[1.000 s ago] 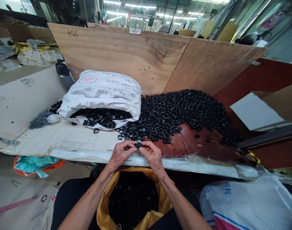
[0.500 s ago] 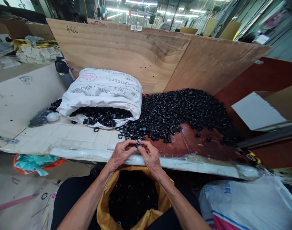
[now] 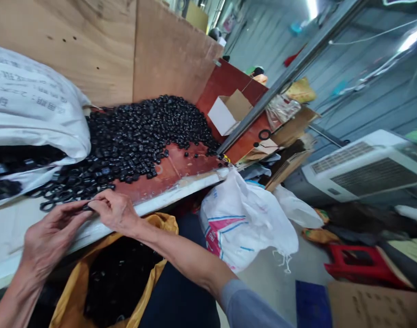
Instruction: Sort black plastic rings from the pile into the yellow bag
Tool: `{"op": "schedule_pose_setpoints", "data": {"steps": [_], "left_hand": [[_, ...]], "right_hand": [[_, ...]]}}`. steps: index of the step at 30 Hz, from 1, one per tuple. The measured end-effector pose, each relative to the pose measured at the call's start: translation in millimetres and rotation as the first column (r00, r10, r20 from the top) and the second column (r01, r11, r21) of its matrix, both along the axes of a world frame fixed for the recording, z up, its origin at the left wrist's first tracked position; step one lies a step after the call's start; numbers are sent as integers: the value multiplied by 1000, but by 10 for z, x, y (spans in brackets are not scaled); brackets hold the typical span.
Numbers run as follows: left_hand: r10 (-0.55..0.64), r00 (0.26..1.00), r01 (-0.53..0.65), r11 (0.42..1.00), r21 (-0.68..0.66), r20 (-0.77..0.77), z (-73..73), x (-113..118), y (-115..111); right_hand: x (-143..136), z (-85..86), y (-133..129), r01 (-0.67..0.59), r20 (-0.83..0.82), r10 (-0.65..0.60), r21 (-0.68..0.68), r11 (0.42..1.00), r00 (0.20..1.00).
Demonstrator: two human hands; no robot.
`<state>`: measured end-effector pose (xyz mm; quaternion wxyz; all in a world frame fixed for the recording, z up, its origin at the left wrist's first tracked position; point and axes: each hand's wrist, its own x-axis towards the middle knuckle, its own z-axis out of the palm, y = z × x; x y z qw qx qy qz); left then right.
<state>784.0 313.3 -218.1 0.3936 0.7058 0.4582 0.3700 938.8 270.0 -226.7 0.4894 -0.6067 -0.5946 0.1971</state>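
Between the fingertips of my left hand (image 3: 53, 232) and my right hand (image 3: 115, 210) is a small black ring-like part (image 3: 87, 207), pinched from both sides over the table's front edge. Its exact kind is partly covered by my fingers. Just beyond my hands spreads a heap of the same black parts (image 3: 153, 132). A white woven sack (image 3: 40, 109) lies on its side at the left, its mouth full of black parts. Below my wrists a yellow bag (image 3: 167, 223) stands open, dark parts inside it.
A padded white edge (image 3: 181, 187) runs along the table front. Wooden boards (image 3: 170, 54) wall the back. A metal post (image 3: 283, 73) slants past an open carton (image 3: 225, 116). Right of my leg stand a white sack (image 3: 263, 218), a red stool (image 3: 365, 264) and an air cooler (image 3: 365, 164).
My view has swung to the right, bringing the cooler and stool into sight. Both hands still pinch a small black part near the table edge.
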Motion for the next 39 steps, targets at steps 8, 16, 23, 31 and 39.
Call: {"op": "schedule_pose_setpoints", "data": {"steps": [8, 16, 23, 31, 39], "left_hand": [[40, 999, -40, 999, -1, 22, 24, 13, -10], [-53, 984, 61, 997, -42, 172, -121, -57, -32], [-101, 955, 110, 994, -14, 279, -95, -72, -106], [-125, 924, 147, 989, -35, 361, -98, -77, -145], [-71, 906, 153, 974, -166, 418, -47, -63, -153]], "right_hand": [[85, 10, 46, -135, 22, 133, 127, 983, 991], [-6, -9, -29, -30, -169, 63, 191, 981, 984], [-59, 24, -101, -78, -247, 78, 8, 997, 966], [-38, 13, -97, -177, -376, 161, -7, 984, 913], [-27, 57, -108, -124, -289, 154, 119, 985, 945]]}}
